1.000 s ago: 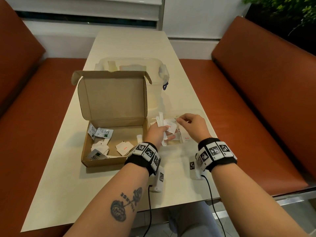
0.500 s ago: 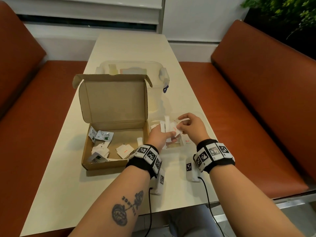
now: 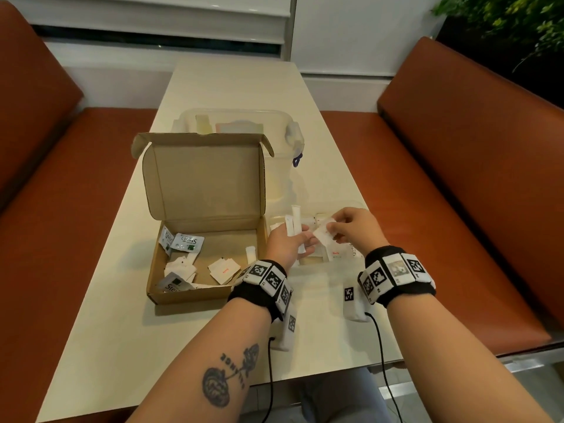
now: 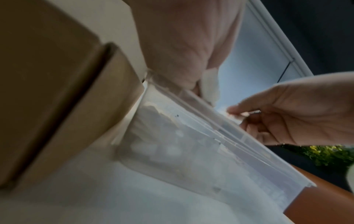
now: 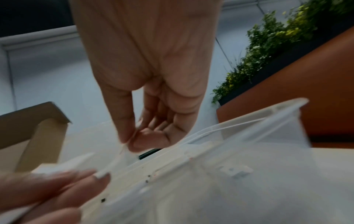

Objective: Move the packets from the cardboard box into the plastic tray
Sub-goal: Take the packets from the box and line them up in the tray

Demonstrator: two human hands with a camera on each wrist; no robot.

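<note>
A pale, long surface [image 3: 195, 325] runs away from the viewer between two rust-brown benches [image 3: 457, 184], with a white wall and a window blind at the far end and green foliage [image 3: 503, 19] at the far right.

Nearest, both forearms reach in, each wearing a black wristband with square printed markers. The left hand [image 3: 285, 244] holds a small bunch of white stick packets [image 3: 294, 222], its fingers curled round their lower ends so that the sticks stand upward. The right hand [image 3: 351, 228] pinches one flat white packet [image 3: 322, 235] between thumb and forefinger; the right wrist view shows the pinch [image 5: 132, 142] closing on the packet's edge. This packet touches the left hand's fingertips, and both hands hover above the plastic tray [image 3: 345, 257].

The plastic tray is clear and sits just to the right of the cardboard box [image 3: 189, 293], close against its side wall. Several packets already lie inside it, one with red print.

The cardboard box is open, its lid [image 3: 207, 178] standing upright at the far side. More packets remain on its floor: white-and-green sachets [image 3: 187, 242] at the left, a square one with red print [image 3: 224, 270] near the middle.

Beyond the box stands a clear lidded container [image 3: 238, 123] with a blue latch.
</note>
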